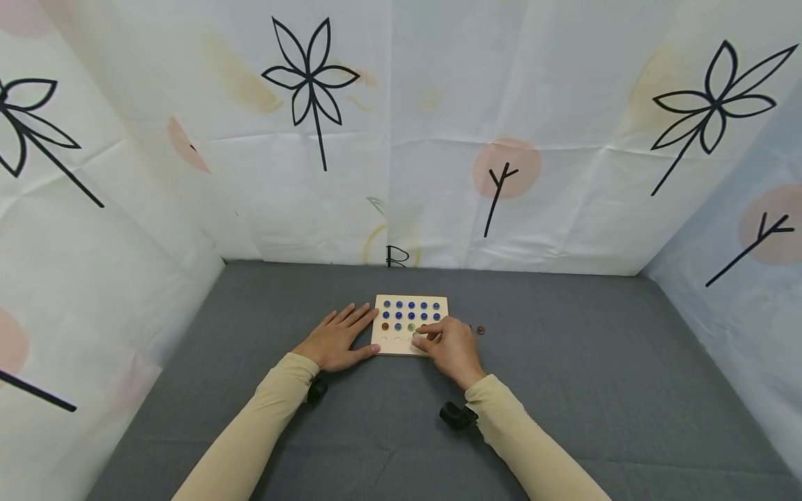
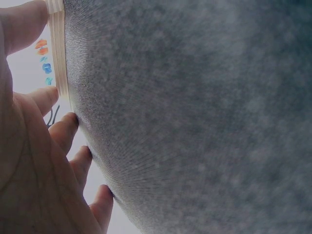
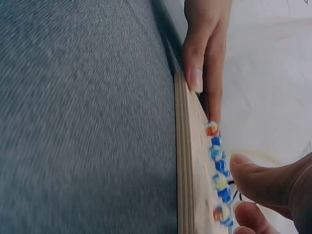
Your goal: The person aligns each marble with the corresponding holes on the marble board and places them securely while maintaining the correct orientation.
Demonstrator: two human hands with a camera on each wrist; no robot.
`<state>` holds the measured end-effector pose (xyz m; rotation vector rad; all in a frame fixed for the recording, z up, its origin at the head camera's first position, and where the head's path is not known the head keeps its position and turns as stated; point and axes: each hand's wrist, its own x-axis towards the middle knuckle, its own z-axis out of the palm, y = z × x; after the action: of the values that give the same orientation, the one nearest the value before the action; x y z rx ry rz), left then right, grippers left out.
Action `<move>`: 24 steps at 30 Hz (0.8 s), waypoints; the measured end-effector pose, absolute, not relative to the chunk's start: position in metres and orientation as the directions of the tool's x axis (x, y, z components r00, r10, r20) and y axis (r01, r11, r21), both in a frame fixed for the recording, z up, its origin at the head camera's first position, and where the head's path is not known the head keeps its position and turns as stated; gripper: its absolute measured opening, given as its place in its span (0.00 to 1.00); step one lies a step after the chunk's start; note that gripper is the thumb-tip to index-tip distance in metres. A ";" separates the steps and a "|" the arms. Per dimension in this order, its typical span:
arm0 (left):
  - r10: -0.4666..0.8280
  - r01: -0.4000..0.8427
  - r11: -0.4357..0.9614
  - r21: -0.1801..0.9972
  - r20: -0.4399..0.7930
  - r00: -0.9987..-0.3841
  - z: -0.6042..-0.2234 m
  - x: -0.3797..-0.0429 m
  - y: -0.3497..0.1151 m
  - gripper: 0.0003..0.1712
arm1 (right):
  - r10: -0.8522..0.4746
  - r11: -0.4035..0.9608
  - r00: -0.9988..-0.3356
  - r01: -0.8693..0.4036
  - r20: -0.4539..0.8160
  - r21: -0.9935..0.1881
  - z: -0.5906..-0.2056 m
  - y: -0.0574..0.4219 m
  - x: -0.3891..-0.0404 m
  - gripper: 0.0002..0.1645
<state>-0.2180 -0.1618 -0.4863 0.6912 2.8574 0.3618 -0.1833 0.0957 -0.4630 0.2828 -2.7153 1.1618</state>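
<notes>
A light wooden board [image 1: 401, 346] with shallow round holes lies on the grey cloth. Blue marbles [image 1: 411, 316] fill its two far rows. The row nearer me has orange, blue and green marbles [image 1: 411, 326]. My left hand [image 1: 338, 341] is spread flat at the board's left side, thumb [image 3: 196, 80] on the near left corner and fingertips along the edge. Over the board's right part, my right hand [image 1: 452, 348] has thumb and index fingertip together around a small pale marble [image 1: 415, 335]. Its other fingers are curled under and hide the board's right end.
A brown marble [image 1: 480, 330] lies loose on the grey cloth [image 1: 564, 362] right of the board, and another is partly hidden behind my right hand. Patterned white fabric walls [image 1: 438, 139] rise at the back and both sides.
</notes>
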 end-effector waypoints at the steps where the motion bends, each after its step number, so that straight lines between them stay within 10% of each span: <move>1: 0.467 0.424 0.864 0.272 -0.118 -0.876 -0.486 -0.218 -0.162 0.47 | -0.109 0.675 -0.966 -0.245 0.234 -0.696 -0.463 0.094 -0.184 0.09; 24: 0.473 0.431 0.860 0.274 -0.111 -0.874 -0.485 -0.218 -0.162 0.45 | -0.150 0.665 -0.962 -0.268 0.227 -0.697 -0.466 0.065 -0.189 0.09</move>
<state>-0.2177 -0.1617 -0.4848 0.7011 2.8594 0.3609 -0.1888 0.0648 -0.4662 0.3449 -2.7273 1.1790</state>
